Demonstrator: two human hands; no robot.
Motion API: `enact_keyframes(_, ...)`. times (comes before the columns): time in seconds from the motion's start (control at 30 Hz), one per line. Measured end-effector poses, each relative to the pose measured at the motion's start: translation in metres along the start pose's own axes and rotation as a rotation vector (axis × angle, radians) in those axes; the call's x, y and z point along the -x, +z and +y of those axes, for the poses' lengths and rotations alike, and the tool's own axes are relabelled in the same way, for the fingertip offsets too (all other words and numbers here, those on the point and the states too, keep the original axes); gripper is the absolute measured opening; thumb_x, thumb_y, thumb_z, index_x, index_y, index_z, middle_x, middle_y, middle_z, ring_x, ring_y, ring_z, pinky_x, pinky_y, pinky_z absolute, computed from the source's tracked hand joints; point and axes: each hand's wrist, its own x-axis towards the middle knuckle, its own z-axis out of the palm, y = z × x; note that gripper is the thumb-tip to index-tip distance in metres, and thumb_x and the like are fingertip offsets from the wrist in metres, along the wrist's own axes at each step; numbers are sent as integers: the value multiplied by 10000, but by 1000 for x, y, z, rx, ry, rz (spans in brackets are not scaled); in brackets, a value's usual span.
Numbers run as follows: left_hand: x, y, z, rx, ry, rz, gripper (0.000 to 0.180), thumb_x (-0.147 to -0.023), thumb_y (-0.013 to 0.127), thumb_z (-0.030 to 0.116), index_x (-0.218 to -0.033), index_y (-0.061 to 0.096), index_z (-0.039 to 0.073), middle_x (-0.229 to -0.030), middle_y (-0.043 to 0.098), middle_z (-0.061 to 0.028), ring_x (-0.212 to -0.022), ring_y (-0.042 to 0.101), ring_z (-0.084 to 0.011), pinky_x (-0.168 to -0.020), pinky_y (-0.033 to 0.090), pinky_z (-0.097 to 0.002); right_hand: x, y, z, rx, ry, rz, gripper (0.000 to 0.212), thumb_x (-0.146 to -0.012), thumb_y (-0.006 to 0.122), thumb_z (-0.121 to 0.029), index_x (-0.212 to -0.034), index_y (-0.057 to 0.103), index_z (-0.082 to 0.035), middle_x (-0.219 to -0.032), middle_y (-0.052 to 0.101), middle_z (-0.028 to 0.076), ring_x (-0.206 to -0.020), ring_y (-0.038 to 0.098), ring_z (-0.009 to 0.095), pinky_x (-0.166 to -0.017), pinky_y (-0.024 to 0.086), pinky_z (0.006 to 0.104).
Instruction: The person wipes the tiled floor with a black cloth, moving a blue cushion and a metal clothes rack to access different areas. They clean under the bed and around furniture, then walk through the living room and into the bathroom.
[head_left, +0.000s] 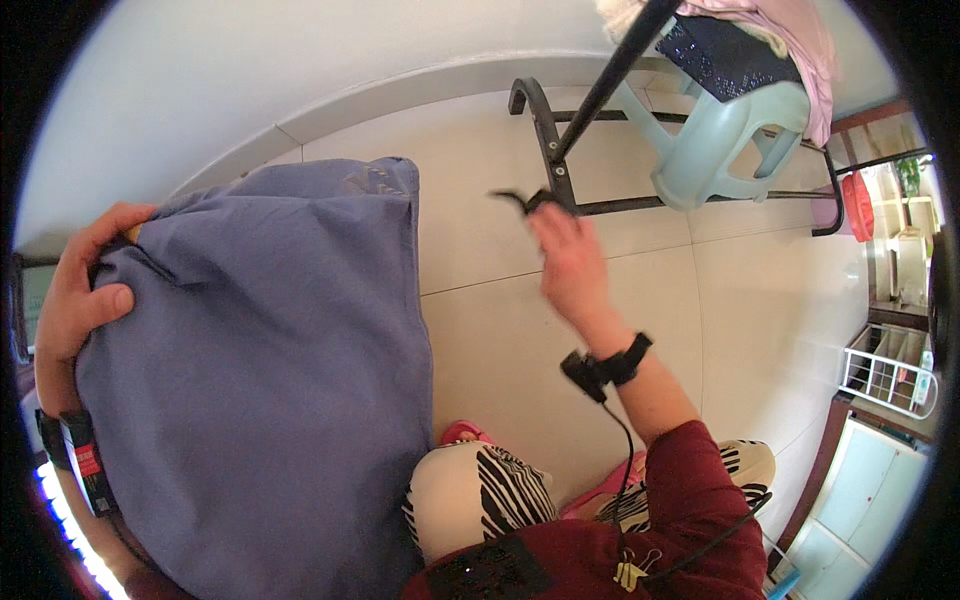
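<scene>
A large blue-grey cloth (270, 370) fills the left side, with stitched marks near its far right corner. My left hand (85, 285) grips its far left edge, the thumb apart from the fingers on its surface. A bit of orange shows by those fingertips, too small to name. Over the floor to the right of the cloth is my right hand (572, 255), its fingers closed on a small black object (537, 203). That object has a thin curved end pointing left; motion blur hides its exact kind.
A black metal frame (555, 165) stands on the tiled floor (480, 240) at the far right. Within it is a pale blue plastic stool (690, 160) bearing dark and pink cloth. A white wire rack (885, 375) sits at the right. A cable hangs from my right wrist.
</scene>
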Motion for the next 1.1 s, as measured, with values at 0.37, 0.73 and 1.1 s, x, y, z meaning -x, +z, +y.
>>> enact_keyframes(0.37, 0, 1, -1, 45, 9, -3, 752, -594, 739, 469, -1179, 552, 35, -953, 574, -120, -868, 571, -236, -810, 457, -313, 36, -54, 11, 42, 88, -466, 440, -709, 513, 68, -1132, 518, -50, -1189, 495, 129, -1006, 482, 345, -873, 434, 382)
enact_keyframes(0.73, 1, 0, -7, 12, -10, -9, 793, -584, 749, 460, -1217, 524, 40, -1034, 567, -121, -950, 553, -233, -857, 439, -339, -9, 6, 38, 41, 66, -69, 410, -734, 519, 59, -1130, 530, -46, -1195, 493, 128, -1002, 472, 348, -860, 425, 400)
enact_keyframes(1.1, 0, 2, -6, -45, 48, 34, 763, -595, 734, 476, -1195, 552, 43, -953, 590, -114, -858, 588, -235, -794, 487, -320, 106, -7, -23, -167, 267, -483, 470, -743, 508, 54, -1193, 484, -76, -1169, 512, 135, -1008, 493, 342, -864, 438, 424)
